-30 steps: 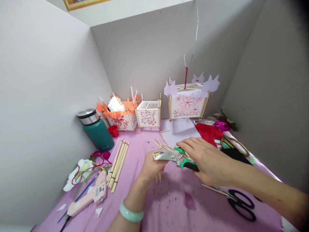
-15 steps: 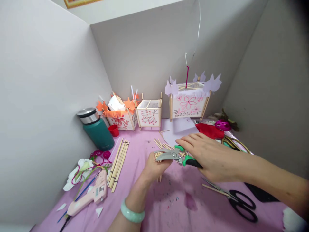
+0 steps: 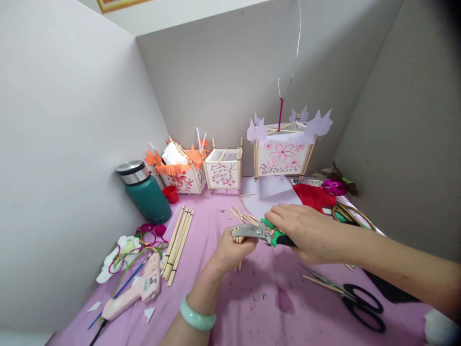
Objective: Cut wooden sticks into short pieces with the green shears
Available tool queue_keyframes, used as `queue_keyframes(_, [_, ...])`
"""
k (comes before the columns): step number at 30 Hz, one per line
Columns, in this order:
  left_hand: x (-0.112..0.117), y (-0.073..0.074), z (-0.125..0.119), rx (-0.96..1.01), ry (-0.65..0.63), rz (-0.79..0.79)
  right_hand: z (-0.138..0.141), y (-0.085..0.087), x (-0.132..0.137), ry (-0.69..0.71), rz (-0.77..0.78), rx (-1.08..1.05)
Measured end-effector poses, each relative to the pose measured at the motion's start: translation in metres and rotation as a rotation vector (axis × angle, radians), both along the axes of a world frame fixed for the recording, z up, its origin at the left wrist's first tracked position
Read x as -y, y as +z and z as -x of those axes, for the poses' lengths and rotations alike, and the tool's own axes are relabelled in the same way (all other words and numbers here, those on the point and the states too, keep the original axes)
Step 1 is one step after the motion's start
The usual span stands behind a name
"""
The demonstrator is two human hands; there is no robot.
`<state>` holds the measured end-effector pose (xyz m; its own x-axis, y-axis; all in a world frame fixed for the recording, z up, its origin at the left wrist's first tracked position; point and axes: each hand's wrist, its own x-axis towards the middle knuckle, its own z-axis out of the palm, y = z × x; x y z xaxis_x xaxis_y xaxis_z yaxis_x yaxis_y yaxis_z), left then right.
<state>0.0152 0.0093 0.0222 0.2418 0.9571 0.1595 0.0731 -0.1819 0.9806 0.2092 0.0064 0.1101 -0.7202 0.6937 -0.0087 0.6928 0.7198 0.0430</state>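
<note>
My left hand [image 3: 232, 250] is closed around a bundle of thin wooden sticks [image 3: 238, 239], whose upper ends show above the fingers and lower ends below. In my right hand [image 3: 300, 230] is a pair of green-and-black-handled pruning shears [image 3: 257, 231], the fingers wrapped round its handles. The blades lie across the top ends of the bundle, close over the left hand. Behind the shears, several short cut sticks [image 3: 248, 217] are scattered on the pink cloth [image 3: 252, 307]. Part of the shears' handles is hidden under the right hand.
Bound sticks [image 3: 179, 247], a pink glue gun [image 3: 142, 288] and a green bottle [image 3: 147, 197] are at left. Paper lanterns [image 3: 223, 174] stand behind, with a lilac-trimmed lantern [image 3: 283, 156] hanging from a wire. Black scissors [image 3: 355, 298] lie at right, beneath my forearm.
My right hand's fingers have drawn closer round the shears, and the handles are nearer together. The left hand keeps its hold on the sticks.
</note>
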Motion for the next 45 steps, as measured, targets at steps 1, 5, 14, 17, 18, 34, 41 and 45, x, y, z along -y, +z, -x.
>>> queue_keyframes(1, [0.0,0.0,0.0,-0.002,0.0,0.001,0.0,0.0,0.001,-0.001,-0.008,-0.002])
queue_keyframes(5, [0.001,0.001,-0.001,-0.014,-0.01,0.008,-0.002,0.003,0.002,0.007,-0.017,0.005])
queue_keyframes(14, [0.0,0.004,-0.001,-0.049,0.001,-0.046,-0.002,0.007,0.003,-0.007,0.038,-0.043])
queue_keyframes(17, [-0.001,0.003,0.001,-0.084,-0.014,-0.063,-0.003,0.009,0.003,0.001,0.055,-0.073])
queue_keyframes(18, [-0.001,0.003,0.001,-0.1,-0.014,-0.063,-0.003,0.009,0.002,0.007,0.06,-0.078])
queue_keyframes(34, [-0.002,0.002,-0.003,-0.063,-0.051,-0.028,-0.008,-0.008,-0.003,0.042,-0.06,-0.117])
queue_keyframes(41, [-0.004,-0.008,0.002,-0.124,0.012,0.037,-0.013,-0.013,-0.003,-0.1,-0.031,-0.198])
queue_keyframes(45, [-0.005,-0.009,0.002,-0.087,0.024,0.062,-0.013,-0.005,-0.001,-0.076,0.021,-0.193])
